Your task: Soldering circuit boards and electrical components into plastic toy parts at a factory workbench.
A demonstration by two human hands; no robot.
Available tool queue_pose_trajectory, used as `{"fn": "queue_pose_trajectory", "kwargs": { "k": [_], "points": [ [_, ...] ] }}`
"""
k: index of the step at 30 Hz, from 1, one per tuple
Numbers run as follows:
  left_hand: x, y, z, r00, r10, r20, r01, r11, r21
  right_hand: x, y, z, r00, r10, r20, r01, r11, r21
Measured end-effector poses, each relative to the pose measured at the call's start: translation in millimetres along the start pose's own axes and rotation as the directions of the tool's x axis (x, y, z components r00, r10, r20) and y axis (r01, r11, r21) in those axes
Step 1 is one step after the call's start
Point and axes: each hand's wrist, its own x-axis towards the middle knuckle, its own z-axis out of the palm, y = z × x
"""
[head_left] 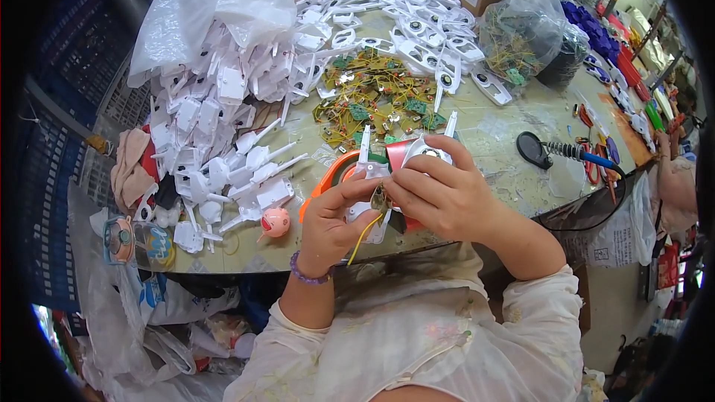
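Both my hands meet above the near edge of the table. My left hand [335,216] pinches a small circuit board [380,197], from which a yellow wire [363,240] hangs down. Curled around a white plastic shell with a round opening [428,150], my right hand [439,190] has its fingertips close to the board. Another white plastic piece with a narrow stem [365,150] points up just beyond my left fingers; I cannot tell which hand supports it. Partly hidden behind the hands is an orange ring-shaped thing [316,192], with a red object [398,153] beside it.
White plastic parts pile up at left [216,126] and far back [417,30]. Circuit boards with yellow wires [372,97] lie mid-table. At right are a soldering iron [596,158], a round black-rimmed piece [532,150] and a bag of boards [518,37]. A pink ball-shaped trinket [275,222] sits near the front edge.
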Motion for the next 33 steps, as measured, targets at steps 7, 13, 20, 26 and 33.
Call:
{"fn": "queue_pose_trajectory", "kwargs": {
  "k": [7,13,20,26,33],
  "points": [
    [1,-4,-5,0.992,-0.012,0.124,0.005,0.998,0.057,-3,16,1,0.991,0.005,0.132,-0.037,0.970,0.242],
    [1,-8,-2,0.999,-0.019,0.046,0.028,0.981,-0.194,-9,24,-4,0.921,0.316,0.230,-0.391,0.749,0.535],
    [6,-8,-1,0.981,0.088,-0.175,-0.066,0.990,0.127,-11,-1,-19,0.956,0.289,0.054,-0.267,0.774,0.575],
    [7,-8,3,0.958,0.206,-0.202,-0.154,0.957,0.246,4,-26,-14,1.000,-0.019,0.005,0.016,0.929,0.369],
    [3,-6,1,0.953,0.044,-0.301,-0.009,0.993,0.118,-2,-39,-4,0.987,-0.105,0.124,0.073,0.969,0.238]
  ]
}}
